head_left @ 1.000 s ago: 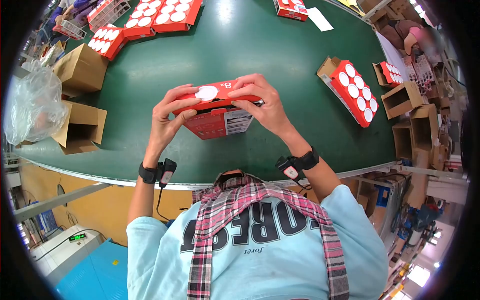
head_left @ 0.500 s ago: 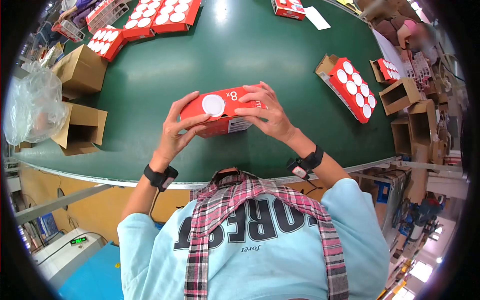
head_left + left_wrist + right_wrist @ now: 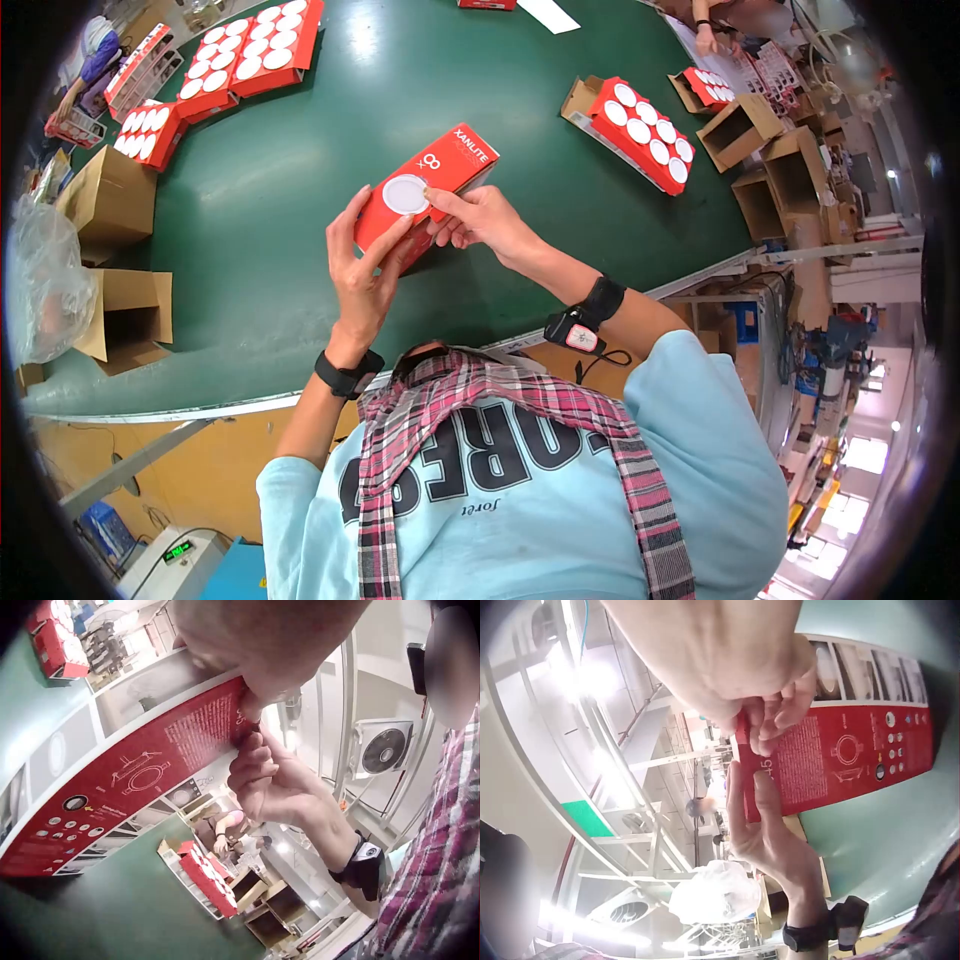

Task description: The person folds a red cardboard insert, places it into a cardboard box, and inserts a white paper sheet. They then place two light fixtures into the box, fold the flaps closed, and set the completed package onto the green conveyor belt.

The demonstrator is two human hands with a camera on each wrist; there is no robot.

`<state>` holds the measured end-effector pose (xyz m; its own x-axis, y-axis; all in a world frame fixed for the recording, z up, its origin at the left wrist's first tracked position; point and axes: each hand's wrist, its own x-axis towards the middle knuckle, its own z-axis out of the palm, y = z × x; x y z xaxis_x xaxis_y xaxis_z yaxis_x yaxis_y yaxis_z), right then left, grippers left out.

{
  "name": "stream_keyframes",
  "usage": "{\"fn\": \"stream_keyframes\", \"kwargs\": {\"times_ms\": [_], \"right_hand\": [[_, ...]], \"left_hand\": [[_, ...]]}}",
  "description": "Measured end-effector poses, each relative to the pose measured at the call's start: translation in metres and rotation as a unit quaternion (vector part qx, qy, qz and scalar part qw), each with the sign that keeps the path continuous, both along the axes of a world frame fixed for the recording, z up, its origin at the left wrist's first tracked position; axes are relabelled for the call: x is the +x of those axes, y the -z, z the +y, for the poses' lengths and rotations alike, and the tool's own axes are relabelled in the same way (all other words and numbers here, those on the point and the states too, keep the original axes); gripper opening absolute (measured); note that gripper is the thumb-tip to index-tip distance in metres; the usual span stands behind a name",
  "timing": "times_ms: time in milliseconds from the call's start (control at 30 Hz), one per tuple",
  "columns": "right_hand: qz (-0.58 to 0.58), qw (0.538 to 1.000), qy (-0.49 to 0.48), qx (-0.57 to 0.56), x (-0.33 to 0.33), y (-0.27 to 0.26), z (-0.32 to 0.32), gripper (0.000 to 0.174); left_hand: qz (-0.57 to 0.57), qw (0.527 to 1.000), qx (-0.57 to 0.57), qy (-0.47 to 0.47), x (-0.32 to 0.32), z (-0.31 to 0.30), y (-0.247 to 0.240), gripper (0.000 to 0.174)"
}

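A red printed carton (image 3: 455, 160) stands tilted over the green table in the head view, with a round white disc (image 3: 404, 194) showing on its upper face. My left hand (image 3: 362, 285) grips its near left end, fingers and thumb spread over the two sides. At the edge beside the disc, my right hand (image 3: 492, 226) pinches the carton, thumb on top and the other fingers curled below. The right wrist view shows both hands at one end of the carton (image 3: 817, 761), its printed side facing the camera. In the left wrist view, my right hand's fingers (image 3: 251, 776) meet the carton's corner.
Red cartons with rows of white discs (image 3: 270, 50) stand at the back left. Another such carton (image 3: 640, 130) lies to the right. Open brown boxes (image 3: 130, 310) and clear plastic (image 3: 50, 280) line the left edge; more brown boxes (image 3: 740, 130) stand far right, near another person.
The carton has turned so its far end points up and right. My right hand has moved from the far right end to the near edge beside the disc. The head view has swung right.
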<state>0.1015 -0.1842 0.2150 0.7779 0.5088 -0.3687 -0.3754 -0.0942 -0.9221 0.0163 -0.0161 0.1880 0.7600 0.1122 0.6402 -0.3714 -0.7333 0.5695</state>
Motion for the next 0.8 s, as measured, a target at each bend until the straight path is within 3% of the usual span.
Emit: {"fn": "stream_keyframes", "kwargs": {"times_ms": [267,367,467,500,533,567,667,800], "right_hand": [[-0.031,0.996,0.087,-0.011,-0.012,0.013,0.01,0.042],[0.104,0.985,0.091,0.098,-0.01,0.011,0.007,0.044],[0.011,0.999,0.004,0.039,-0.003,0.005,0.002,0.04],[-0.154,0.987,-0.003,-0.046,-0.004,0.005,0.0,0.036],[-0.315,0.94,-0.008,-0.129,-0.004,0.005,-0.005,0.032],[-0.466,0.86,-0.014,-0.208,-0.003,0.004,-0.011,0.028],[-0.588,0.797,0.019,-0.139,0.003,0.004,-0.021,0.017],[-0.686,0.714,0.027,-0.139,0.015,0.002,-0.013,0.02]], "left_hand": [[0.002,1.0,-0.007,-0.003,-0.001,0.003,-0.002,0.04],[0.015,1.0,-0.004,-0.004,0.0,0.004,-0.003,0.04],[0.028,0.999,-0.025,0.007,0.004,0.011,-0.003,0.038],[0.027,0.999,-0.029,0.013,0.005,0.014,-0.003,0.039],[0.024,0.999,-0.032,0.019,0.006,0.016,-0.004,0.039],[0.021,0.999,-0.035,0.024,0.008,0.017,-0.004,0.04],[0.038,0.997,-0.061,0.017,0.012,0.018,-0.004,0.038],[0.044,0.997,-0.062,0.029,0.014,0.022,-0.006,0.037]]}}
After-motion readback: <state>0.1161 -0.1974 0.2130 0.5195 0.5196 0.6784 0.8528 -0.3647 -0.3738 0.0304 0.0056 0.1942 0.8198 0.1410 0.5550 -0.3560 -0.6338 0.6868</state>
